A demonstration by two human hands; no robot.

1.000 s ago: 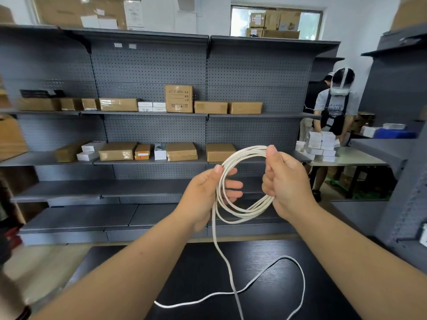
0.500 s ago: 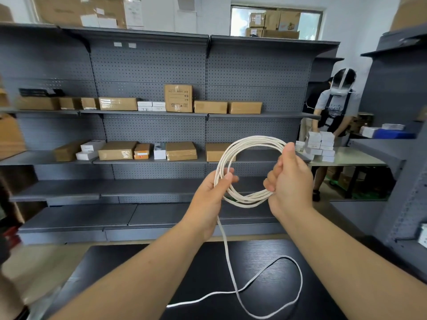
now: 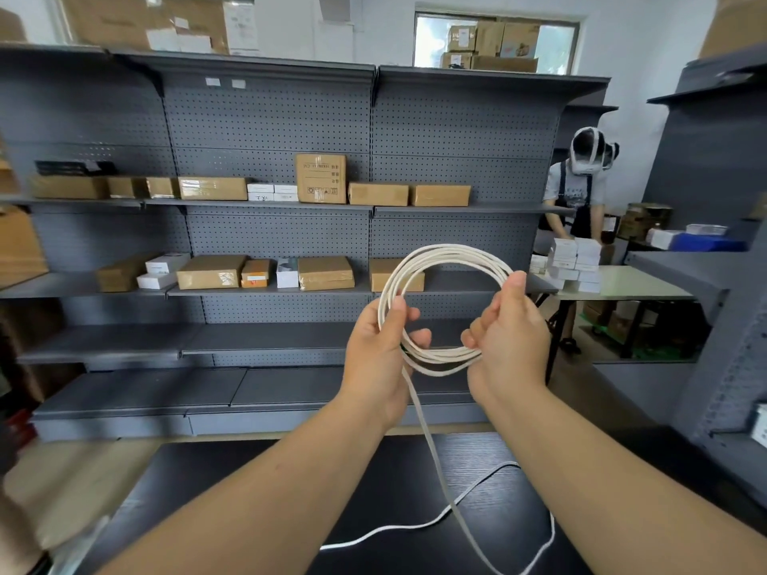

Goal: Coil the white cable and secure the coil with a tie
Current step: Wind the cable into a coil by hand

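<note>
One rack [image 3: 269, 118]: grey pegboard shelving across the back wall, several tiers.
table [image 3: 249, 491]: black, wood-grained, directly below the arms.
person [image 3: 577, 193]: stands at far right behind a pale desk [image 3: 639, 284], bent over stacked white packs [image 3: 575, 259].
boxes [image 3: 320, 178]: brown cartons and a few small white ones, set along two of the rack's tiers.
right hand [image 3: 508, 346]: grips the coil's right side, thumb pressed on the upper strands, fingers curled round the lower ones.
left hand [image 3: 375, 359]: pinches the coil's left side between thumb and curled fingers.
cable [image 3: 446, 253]: white, wound in several round loops, held upright in the air between the two hands, above the table. One loose strand drops from the left hand to the table and lies there in a wide bend that runs off the bottom edge.
</note>
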